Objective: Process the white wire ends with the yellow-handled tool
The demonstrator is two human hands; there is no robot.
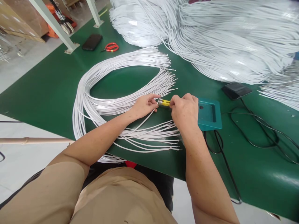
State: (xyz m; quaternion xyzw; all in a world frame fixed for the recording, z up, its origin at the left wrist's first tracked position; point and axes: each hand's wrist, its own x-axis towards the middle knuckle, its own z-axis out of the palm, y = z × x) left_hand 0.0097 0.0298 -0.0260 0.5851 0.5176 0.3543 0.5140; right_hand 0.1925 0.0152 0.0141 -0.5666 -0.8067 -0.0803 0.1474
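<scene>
My left hand (146,105) pinches the end of a white wire (142,121) that trails back toward me across the green table (51,90). My right hand (184,109) is closed around a small yellow piece (165,102) that meets the wire end between the two hands. Under and beside my hands lies a looped bundle of white wires (98,81) with cut ends fanned to the right. Several loose wires (149,137) lie near the table's front edge.
A teal tray (210,115) sits just right of my right hand. A black pedal (235,90) and black cables (252,133) lie to the right. Big heaps of white wire (221,37) fill the back. A black phone (92,41) and red scissors (111,47) lie far left.
</scene>
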